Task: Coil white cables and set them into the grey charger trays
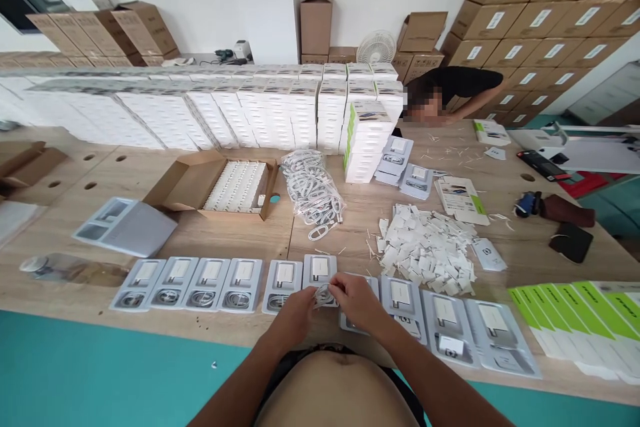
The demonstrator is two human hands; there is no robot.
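My left hand and my right hand both grip a coiled white cable between their fingers. The cable is over the lower part of a plastic tray, whose upper pocket carries a white charger block. To the left, a row of similar trays lies with a block and a coiled cable in each. A tray partly under my right hand is mostly hidden. Further right, a tray holds a block and a small white folded card.
A bag of coiled cables, an open carton of white blocks and a heap of small white cards lie beyond. Stacked white boxes line the back. Green-and-white boxes sit right. A person leans over the table.
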